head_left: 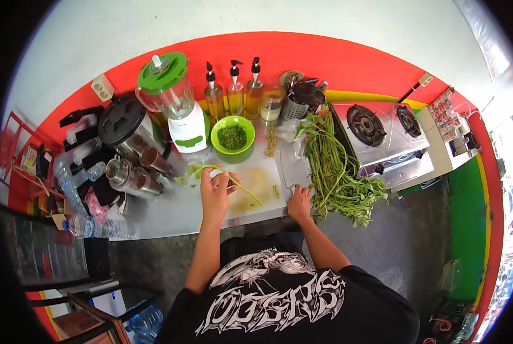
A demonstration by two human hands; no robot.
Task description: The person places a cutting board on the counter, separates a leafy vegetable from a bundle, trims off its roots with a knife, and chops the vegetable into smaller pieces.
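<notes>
My left hand [215,194] is closed in a pinch on a green leafy stem [246,191], which slants down over the white cutting board [261,175]. A few small green scraps lie on that board. Beyond it stands a lime-green bowl [233,153] with chopped greens [232,137] inside. My right hand [300,204] is closed low at the board's right side, near the counter's front edge; what its curled fingers hold is hidden. Just to its right lies a large heap of leafy green stems [337,172], hanging over the front edge.
A blender [182,112], several pump bottles [233,94] and a utensil holder [295,106] line the wall. Jars [144,183] and a plastic water bottle [98,227] crowd the left. A two-burner gas stove [383,137] stands at the right.
</notes>
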